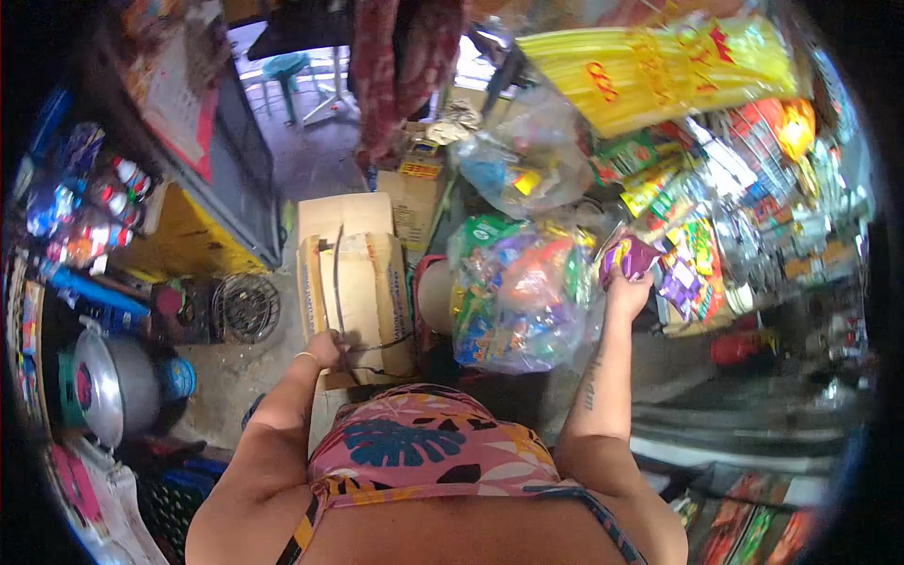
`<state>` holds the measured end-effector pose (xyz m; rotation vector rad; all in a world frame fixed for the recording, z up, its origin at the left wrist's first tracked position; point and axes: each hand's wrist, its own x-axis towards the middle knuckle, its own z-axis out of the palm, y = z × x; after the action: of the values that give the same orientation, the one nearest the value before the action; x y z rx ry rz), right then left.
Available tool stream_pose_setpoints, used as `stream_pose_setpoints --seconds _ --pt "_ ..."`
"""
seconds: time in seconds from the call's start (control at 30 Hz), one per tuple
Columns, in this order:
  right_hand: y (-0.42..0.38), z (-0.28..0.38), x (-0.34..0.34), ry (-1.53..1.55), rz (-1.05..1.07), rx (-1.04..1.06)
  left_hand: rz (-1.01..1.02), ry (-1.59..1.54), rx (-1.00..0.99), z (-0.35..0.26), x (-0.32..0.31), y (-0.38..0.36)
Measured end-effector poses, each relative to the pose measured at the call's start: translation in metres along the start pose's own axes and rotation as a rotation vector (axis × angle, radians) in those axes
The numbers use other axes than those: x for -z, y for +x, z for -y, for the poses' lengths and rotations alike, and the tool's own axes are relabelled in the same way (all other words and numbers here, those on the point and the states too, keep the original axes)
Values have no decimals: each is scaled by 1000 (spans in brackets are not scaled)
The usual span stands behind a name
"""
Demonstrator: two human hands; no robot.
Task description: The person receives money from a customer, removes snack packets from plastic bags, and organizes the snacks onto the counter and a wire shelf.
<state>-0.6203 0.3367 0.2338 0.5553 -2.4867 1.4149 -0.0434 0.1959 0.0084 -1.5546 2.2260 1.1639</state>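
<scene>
My left hand (327, 349) is at the lower left edge of a worn cardboard box (377, 282). Its fingers are curled round a thin dark cord (337, 292), which lies over the box and bends off to the right. Out to the right, my right hand (633, 290) grips a purple snack packet (628, 256) in front of a crowded goods shelf. Between the two hands sits a large clear plastic bag (518, 292) packed with colourful wrapped snacks. Parts of the fingers on both hands are hidden.
Yellow tubes in plastic (659, 71) hang at upper right, above more snack packets (697, 264). A second clear bag (527, 160) is behind the big one. At left stand a large metal pot (118, 381), a round wire grate (247, 308) and a yellow-sided cabinet (202, 235).
</scene>
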Motion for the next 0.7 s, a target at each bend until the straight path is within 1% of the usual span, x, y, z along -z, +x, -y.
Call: stream_pose_setpoints --seconds 0.03,0.07,0.1,0.17,0.23,0.3,0.37,0.43,0.5,0.57,0.6,0.63,0.67,0.7 --pt "-16 39 23 9 -61 7 -1 -45 -62 -1 -1 12" --pt "-8 6 22 378 -44 67 -3 -194 -3 -3 -4 23" --pt "-12 10 27 600 -7 31 -29 -221 -53 -24 8 22" --pt "-45 63 50 809 139 -199 -85 -283 -144 -107 58 -7" --pt "-62 75 46 990 217 -275 -303 -229 -484 -164 77 -7" --pt "-83 89 40 970 259 -316 -458 -164 -851 -245 115 -41" --pt "-106 111 40 976 411 -444 -584 -45 -1104 -297 133 -66" --pt "-134 157 53 963 640 -693 -708 159 -1214 -331 138 -90" --pt "-160 170 56 1063 832 -694 -740 199 -1237 -343 137 -91" --pt "-163 166 68 1120 954 -661 -673 82 -1174 -340 134 -74" --pt "-163 164 74 1149 1013 -642 -486 -162 -1098 -342 137 -69" --pt "-160 154 74 985 967 -389 -328 -463 -1022 -340 137 -66" --pt "-155 135 71 808 914 -153 -160 -753 -916 -334 134 -67" --pt "-154 131 74 621 853 73 15 -1030 -785 -334 133 -74"
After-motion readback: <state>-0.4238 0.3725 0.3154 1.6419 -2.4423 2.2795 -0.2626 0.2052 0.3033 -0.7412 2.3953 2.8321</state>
